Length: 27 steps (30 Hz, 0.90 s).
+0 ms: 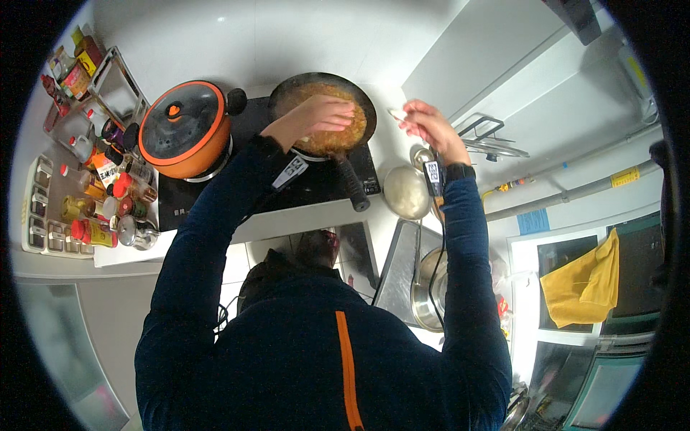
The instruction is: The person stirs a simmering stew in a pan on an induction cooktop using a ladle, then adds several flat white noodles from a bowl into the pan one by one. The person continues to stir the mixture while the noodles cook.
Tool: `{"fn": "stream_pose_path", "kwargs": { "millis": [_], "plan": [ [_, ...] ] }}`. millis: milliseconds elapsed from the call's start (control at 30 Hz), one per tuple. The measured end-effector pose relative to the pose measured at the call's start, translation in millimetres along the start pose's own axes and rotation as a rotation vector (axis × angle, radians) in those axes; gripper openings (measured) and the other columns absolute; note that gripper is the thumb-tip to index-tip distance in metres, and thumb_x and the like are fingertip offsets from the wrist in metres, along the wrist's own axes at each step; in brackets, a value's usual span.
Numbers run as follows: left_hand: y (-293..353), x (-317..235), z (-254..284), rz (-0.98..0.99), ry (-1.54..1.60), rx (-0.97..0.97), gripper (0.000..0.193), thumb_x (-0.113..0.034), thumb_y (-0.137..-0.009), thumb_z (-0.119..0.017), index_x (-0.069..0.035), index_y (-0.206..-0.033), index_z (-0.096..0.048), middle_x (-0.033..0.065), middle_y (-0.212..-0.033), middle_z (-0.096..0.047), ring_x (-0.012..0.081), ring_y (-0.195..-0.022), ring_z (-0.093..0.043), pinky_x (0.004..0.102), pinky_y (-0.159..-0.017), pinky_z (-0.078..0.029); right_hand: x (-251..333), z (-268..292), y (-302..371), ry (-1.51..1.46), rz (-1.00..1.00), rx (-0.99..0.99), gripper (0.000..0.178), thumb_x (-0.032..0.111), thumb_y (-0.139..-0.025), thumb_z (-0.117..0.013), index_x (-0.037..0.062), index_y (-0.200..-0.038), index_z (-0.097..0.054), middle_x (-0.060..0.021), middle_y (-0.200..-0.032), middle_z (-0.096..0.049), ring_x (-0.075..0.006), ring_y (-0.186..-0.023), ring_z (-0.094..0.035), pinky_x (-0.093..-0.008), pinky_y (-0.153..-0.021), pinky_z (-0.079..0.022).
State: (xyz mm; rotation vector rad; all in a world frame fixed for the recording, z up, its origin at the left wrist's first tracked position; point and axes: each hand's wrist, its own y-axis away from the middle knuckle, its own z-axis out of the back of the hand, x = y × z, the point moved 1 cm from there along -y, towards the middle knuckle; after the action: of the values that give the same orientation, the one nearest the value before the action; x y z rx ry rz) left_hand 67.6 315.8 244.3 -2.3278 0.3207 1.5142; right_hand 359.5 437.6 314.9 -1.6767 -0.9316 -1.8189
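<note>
My left hand [325, 115] hovers over a dark frying pan [321, 76], palm down with its fingers stretched out. Brownish-orange food [350, 136] covers the bottom of the pan, partly hidden by that hand. To the right of the pan, my right hand [430, 128] is raised with its fingers bent around a small white piece [397, 114], whose kind I cannot make out. Below this hand stands a round metal bowl [407, 192] with pale contents. The pan's black handle [352, 187] points toward me.
An orange pot [188, 159] with a glass lid sits on the left of the black cooktop [251, 197]. Several seasoning jars [133, 188] crowd the left counter. A metal basin [430, 302] lies at the lower right. A yellow cloth [583, 281] hangs far right.
</note>
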Motion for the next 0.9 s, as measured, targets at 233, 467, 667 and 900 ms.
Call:
{"fn": "stream_pose_path", "kwargs": {
  "millis": [233, 467, 667, 900],
  "plan": [
    [-29, -44, -11, -0.101, -0.176, -0.125, 0.043, -0.025, -0.097, -0.059, 0.008, -0.123, -0.056, 0.018, -0.118, -0.063, 0.0204, -0.11, -0.063, 0.0289, -0.096, -0.052, 57, -76, -57, 0.113, 0.065, 0.119, 0.022, 0.002, -0.086, -0.063, 0.0023, -0.108, -0.058, -0.007, -0.094, -0.066, -0.0132, -0.084, -0.067, -0.0205, -0.071, -0.055],
    [-33, -67, 24, -0.158, -0.404, -0.243, 0.033, -0.013, -0.088, -0.071, 0.007, -0.113, -0.064, 0.0149, -0.104, -0.068, 0.0159, -0.094, -0.068, 0.0209, -0.083, -0.056, 58, -92, -86, 0.042, 0.075, 0.075, 0.036, 0.016, -0.088, -0.072, -0.0052, -0.112, -0.056, -0.0132, -0.097, -0.067, -0.0165, -0.081, -0.069, -0.0223, -0.074, -0.059],
    [-30, -89, 13, -0.062, -0.378, -0.411, 0.036, -0.016, -0.084, -0.074, 0.006, -0.111, -0.066, 0.0125, -0.096, -0.069, 0.0125, -0.084, -0.068, 0.0182, -0.075, -0.056, 57, -100, -102, 0.021, 0.074, 0.105, 0.041, 0.02, -0.089, -0.071, -0.0104, -0.114, -0.056, -0.0182, -0.098, -0.068, -0.0206, -0.085, -0.07, -0.0248, -0.077, -0.059],
    [-34, -102, 10, -0.051, -0.489, -0.42, 0.032, -0.02, -0.089, -0.068, 0.004, -0.111, -0.066, 0.0069, -0.096, -0.068, 0.013, -0.09, -0.065, 0.0221, -0.079, -0.053, 55, -103, -112, 0.038, 0.153, 0.02, 0.03, 0.012, -0.088, -0.07, -0.0112, -0.106, -0.063, -0.0183, -0.094, -0.069, -0.0209, -0.082, -0.07, -0.0254, -0.074, -0.059]
  ]
}}
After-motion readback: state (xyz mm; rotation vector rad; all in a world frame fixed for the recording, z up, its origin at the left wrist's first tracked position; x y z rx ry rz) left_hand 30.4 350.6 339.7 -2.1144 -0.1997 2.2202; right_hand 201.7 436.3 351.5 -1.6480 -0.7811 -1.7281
